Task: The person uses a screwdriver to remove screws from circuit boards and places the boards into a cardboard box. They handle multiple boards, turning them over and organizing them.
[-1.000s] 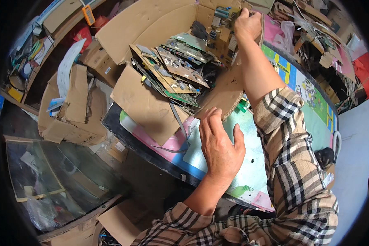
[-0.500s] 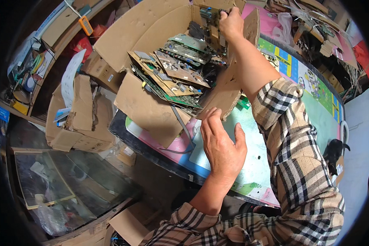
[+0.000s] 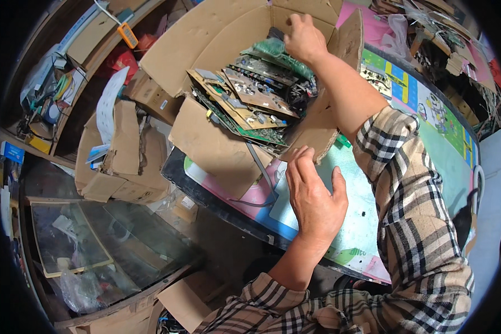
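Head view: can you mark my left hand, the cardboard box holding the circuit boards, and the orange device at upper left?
Left hand (image 3: 316,195): head view, back of the hand.
Cardboard box (image 3: 217,149): head view, its folded-down near flap.
Orange device (image 3: 128,35): head view, middle of its body.

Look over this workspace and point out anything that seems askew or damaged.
The circuit boards lean unevenly in the large carton instead of stacking flat; a gray cable trails beside its lowered flap. The smaller carton at left has a ragged-edged flap, as if torn.
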Tool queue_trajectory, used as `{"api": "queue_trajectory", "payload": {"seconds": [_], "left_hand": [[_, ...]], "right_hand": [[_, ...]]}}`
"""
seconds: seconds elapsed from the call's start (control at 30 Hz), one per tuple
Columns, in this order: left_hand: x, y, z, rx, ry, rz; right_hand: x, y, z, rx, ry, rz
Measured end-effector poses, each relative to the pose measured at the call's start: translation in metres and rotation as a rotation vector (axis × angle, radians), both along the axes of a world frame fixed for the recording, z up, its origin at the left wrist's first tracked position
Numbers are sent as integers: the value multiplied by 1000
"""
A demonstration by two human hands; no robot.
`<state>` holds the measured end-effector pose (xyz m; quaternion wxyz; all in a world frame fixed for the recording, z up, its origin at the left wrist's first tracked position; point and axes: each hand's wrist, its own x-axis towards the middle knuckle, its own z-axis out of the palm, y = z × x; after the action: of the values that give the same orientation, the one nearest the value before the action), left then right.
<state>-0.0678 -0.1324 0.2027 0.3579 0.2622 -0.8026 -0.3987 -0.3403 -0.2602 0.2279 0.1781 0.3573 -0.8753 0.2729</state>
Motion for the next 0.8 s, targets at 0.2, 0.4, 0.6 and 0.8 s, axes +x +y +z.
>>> {"api": "queue_trajectory", "payload": {"seconds": [0.2,0.4,0.6,0.8], "left_hand": [[3,-2,-1,19,-16,13],[2,-3,-1,39,-32,-7],[-1,0,-2,-22,24,-6],[3,-5,0,38,-14,9]], "right_hand": [[53,-24,-1,594,-138,563],[56,-22,-13,571,-352,745],[62,-18,-16,637,-186,731],[16,-27,-2,223,-154,478]]}}
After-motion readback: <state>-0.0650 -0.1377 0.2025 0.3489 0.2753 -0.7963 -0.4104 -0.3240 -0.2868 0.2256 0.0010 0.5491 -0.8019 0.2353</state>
